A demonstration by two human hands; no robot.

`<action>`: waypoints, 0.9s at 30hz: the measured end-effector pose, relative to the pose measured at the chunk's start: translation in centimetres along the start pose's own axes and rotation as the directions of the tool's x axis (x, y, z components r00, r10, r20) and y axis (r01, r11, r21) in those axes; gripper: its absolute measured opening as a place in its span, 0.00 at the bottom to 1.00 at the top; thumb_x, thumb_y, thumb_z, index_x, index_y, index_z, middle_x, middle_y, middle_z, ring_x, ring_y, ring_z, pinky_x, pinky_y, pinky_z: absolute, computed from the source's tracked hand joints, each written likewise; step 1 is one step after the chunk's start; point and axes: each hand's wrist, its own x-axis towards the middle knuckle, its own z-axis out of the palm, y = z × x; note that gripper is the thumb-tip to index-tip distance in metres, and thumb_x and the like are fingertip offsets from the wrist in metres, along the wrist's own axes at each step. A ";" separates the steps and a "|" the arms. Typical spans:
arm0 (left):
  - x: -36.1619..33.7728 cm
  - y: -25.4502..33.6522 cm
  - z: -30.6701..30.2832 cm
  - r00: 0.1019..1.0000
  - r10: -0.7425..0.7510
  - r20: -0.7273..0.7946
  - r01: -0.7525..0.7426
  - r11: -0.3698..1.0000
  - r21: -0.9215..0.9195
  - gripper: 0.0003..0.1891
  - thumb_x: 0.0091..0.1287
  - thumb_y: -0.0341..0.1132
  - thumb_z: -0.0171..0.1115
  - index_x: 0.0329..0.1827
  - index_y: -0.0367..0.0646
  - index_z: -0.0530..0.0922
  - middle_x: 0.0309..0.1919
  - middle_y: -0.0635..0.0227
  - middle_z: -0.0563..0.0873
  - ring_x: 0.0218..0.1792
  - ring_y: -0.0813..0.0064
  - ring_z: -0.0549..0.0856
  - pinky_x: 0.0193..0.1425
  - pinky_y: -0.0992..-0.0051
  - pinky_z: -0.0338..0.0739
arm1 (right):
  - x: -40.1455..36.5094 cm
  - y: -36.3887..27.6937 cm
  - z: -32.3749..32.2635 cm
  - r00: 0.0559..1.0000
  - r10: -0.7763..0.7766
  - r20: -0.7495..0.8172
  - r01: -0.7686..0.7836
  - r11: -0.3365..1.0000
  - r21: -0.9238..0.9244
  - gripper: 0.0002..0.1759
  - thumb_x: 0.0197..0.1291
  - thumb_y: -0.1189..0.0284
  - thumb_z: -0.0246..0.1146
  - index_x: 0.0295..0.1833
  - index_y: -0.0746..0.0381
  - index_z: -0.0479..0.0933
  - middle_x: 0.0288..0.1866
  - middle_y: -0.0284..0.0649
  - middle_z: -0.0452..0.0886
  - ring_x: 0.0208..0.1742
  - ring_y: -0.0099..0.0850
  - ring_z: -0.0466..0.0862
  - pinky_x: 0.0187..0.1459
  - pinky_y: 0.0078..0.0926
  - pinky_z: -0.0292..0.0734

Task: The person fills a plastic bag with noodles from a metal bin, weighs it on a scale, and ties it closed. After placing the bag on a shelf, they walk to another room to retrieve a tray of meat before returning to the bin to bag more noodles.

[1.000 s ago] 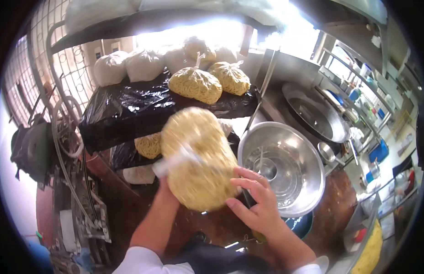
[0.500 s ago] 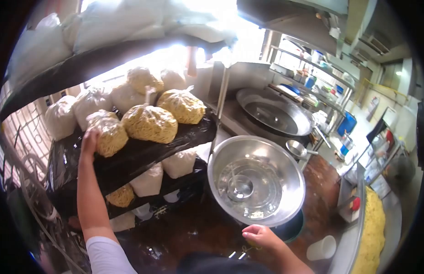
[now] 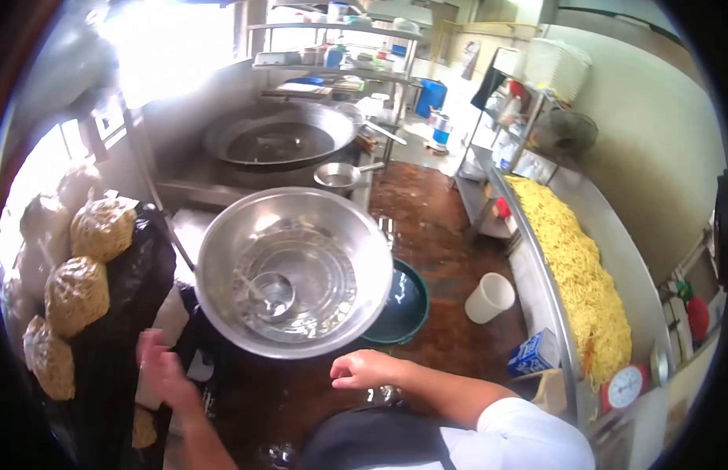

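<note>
My left hand (image 3: 165, 368), smeared by motion, is in the air beside the black-covered shelf, its fingers stretched and nothing in it. Nearest on the shelf are clear plastic bags of yellow noodles: a small bag (image 3: 49, 359), a middle bag (image 3: 77, 296) and a farther bag (image 3: 103, 227). A large metal basin (image 3: 223, 309) stands ahead between my hands, with clear liquid and a small round metal bowl or ladle (image 3: 271, 297) inside. Just below its rim, my right hand (image 3: 364, 370) is loosely curled, with nothing visible in it.
A big wok (image 3: 282, 141) and a metal saucepan (image 3: 337, 176) are behind the basin. A green tub (image 3: 399, 305) and white bucket (image 3: 489, 298) stand on the wet floor. Along the right, a metal trough holds yellow noodles (image 3: 575, 274), near a dial scale (image 3: 624, 385).
My view has swung right. My left hand has come off the noodle bag on the shelf and drawn back, holding nothing. My right hand stays near the basin's front rim.
</note>
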 end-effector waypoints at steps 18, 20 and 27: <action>-27.8 23.2 41.6 -0.468 -0.118 0.876 -0.149 0.987 0.054 0.31 0.62 0.58 0.61 0.62 0.46 0.77 0.53 0.59 0.85 0.56 0.57 0.83 0.59 0.64 0.76 | -29.5 33.6 -11.6 0.843 0.440 -0.311 -0.254 0.834 0.491 0.19 0.62 0.56 0.66 0.47 0.60 0.82 0.42 0.39 0.87 0.44 0.32 0.85 0.47 0.30 0.78; -28.6 26.6 45.9 -0.459 -0.074 0.885 -0.169 0.986 -0.006 0.32 0.63 0.57 0.63 0.62 0.41 0.76 0.54 0.58 0.85 0.55 0.60 0.83 0.60 0.67 0.76 | -31.6 35.8 -13.6 0.824 0.446 -0.348 -0.187 0.795 0.577 0.18 0.63 0.57 0.65 0.48 0.61 0.81 0.42 0.38 0.87 0.43 0.28 0.85 0.46 0.28 0.78; -28.7 32.5 58.7 -0.471 0.000 0.882 -0.218 0.969 -0.117 0.31 0.63 0.57 0.61 0.62 0.44 0.77 0.53 0.59 0.85 0.54 0.57 0.83 0.59 0.65 0.76 | -31.4 42.4 -20.7 0.835 0.455 -0.310 -0.123 0.704 0.700 0.18 0.65 0.60 0.66 0.50 0.63 0.80 0.43 0.38 0.86 0.45 0.25 0.84 0.50 0.25 0.77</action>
